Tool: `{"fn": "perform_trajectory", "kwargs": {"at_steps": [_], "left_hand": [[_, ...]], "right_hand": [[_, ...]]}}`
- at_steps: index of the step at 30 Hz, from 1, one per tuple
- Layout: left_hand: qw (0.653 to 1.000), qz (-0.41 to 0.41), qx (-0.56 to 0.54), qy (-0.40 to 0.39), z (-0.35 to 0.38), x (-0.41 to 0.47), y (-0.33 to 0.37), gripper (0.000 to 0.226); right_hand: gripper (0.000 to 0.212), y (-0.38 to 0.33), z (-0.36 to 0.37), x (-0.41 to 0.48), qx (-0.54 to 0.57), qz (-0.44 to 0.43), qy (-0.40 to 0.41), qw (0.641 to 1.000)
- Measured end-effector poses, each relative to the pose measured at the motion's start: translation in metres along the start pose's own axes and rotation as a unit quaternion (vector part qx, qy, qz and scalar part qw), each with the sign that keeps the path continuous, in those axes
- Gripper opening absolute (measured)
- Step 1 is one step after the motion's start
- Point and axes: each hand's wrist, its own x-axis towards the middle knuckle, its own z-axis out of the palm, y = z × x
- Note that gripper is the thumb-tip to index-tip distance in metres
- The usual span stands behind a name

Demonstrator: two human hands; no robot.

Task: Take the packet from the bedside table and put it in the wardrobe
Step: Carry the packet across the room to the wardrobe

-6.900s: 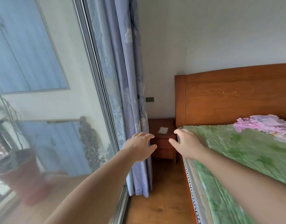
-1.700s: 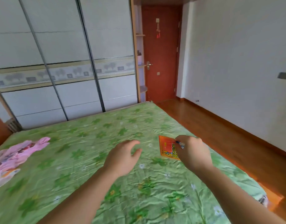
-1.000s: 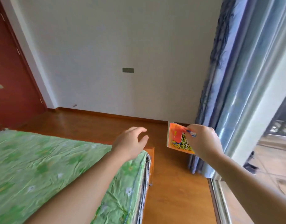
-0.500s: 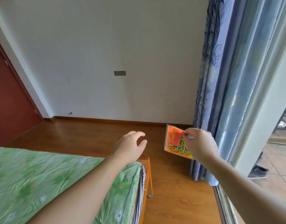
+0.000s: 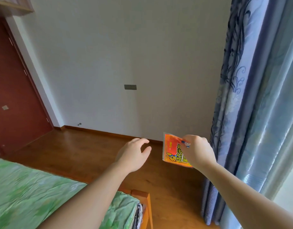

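Pickup done: your right hand (image 5: 198,152) has the orange packet (image 5: 173,150) pinched in its grip, carried upright over the floor (image 5: 86,152) by the curtain (image 5: 238,113), left hand (image 5: 134,154) loose w/ nothing in it; wardrobe not in view, placement still outstanding.

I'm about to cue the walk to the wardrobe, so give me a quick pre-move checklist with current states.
1. Packet in hand: ok, the right hand pinches it by its right side, held upright above the floor.
2. Left hand free for a door: ok, open and empty.
3. Floor ahead: ok, bare wood as far as the wall.
4. Bed corner: not ok, the wooden corner juts out just below the arms; step around it.
5. Curtain: ok, hanging beside the right hand, not snagged on the packet.
6. Wardrobe in sight: not ok, out of view; only the red door shows at left.
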Motion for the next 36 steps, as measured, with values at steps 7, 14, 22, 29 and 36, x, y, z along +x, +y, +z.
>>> {"fn": "perform_trajectory", "kwargs": {"at_steps": [7, 14, 22, 29, 36], "left_hand": [[0.999, -0.023, -0.039, 0.007, 0.044, 0.118, -0.019, 0.036], [0.996, -0.061, -0.062, 0.015, 0.075, 0.280, -0.077, 0.038], [0.992, -0.115, -0.024, 0.043, 0.053, 0.403, -0.155, 0.039], [0.977, -0.195, 0.020, 0.088, 0.028, 0.461, -0.218, 0.040], [0.947, -0.293, 0.050, 0.121, 0.034, 0.532, -0.283, 0.043]], "right_hand": [[0.017, 0.025, 0.041, 0.111, -0.010, -0.014, -0.019, 1.000], [0.025, 0.016, 0.116, 0.274, -0.007, -0.015, -0.048, 0.999], [0.016, -0.023, 0.195, 0.421, 0.016, -0.075, -0.089, 0.993], [0.017, -0.061, 0.270, 0.519, 0.056, -0.151, -0.142, 0.977], [0.018, -0.107, 0.364, 0.625, 0.110, -0.263, -0.201, 0.937]]}}
